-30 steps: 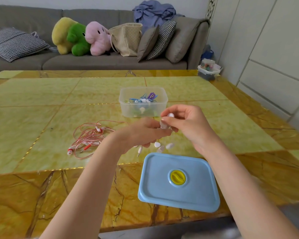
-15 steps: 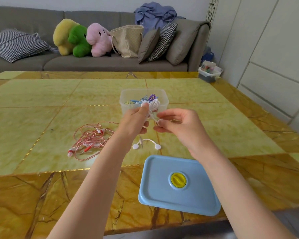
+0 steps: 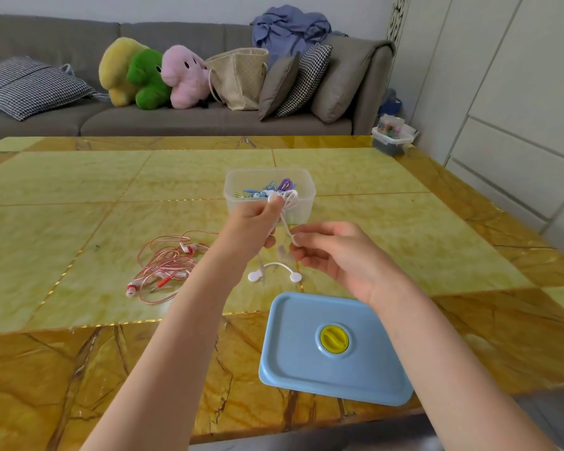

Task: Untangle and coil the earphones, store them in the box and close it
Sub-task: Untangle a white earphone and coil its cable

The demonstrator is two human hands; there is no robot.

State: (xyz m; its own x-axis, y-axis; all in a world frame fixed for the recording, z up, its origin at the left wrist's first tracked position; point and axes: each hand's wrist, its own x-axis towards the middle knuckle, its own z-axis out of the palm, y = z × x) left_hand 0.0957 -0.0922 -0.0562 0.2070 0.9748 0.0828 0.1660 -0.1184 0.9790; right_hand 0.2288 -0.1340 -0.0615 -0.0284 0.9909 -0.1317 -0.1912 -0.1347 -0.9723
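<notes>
White earphones (image 3: 284,222) are held above the worktop (image 3: 79,222) in the head view. Left hand (image 3: 253,227) pinches the coiled loops at its fingertips, retaining the coil shape. Right hand (image 3: 336,255), fingers narrow, pinches the free cord just beside the coil, probably to feed further turns. Both earbuds hang below. Clear box (image 3: 269,195) stands open at 12 o'clock from the hands, ready to receive the coil. Blue lid (image 3: 336,346) lies at 6 o'clock. Red earphones (image 3: 166,265) lie tangled at 9 o'clock, pending.
</notes>
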